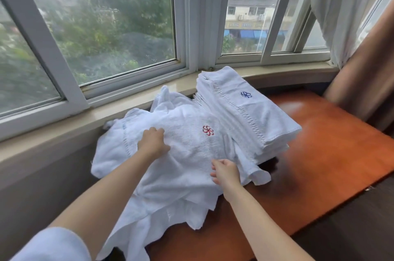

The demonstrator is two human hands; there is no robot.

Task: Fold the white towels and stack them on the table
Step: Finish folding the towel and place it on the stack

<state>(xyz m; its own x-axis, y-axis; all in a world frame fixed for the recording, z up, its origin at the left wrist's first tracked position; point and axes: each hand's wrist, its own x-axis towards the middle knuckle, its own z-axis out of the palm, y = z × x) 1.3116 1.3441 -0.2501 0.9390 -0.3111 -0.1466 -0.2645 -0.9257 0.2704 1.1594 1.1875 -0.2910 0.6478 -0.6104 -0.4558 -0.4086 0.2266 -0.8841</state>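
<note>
Reddish wooden bench runs along a window sill, with bare surface to the right and near right. Loose white towels lie heaped at left, their near edge overhanging the bench. Folded stack sits far right of the heap, touching it. Left hand presses the top towel, fingers bent; its grip cannot be determined. Right hand pinches the towel's right fold.

White towels, red and blue emblems, orange table
</note>
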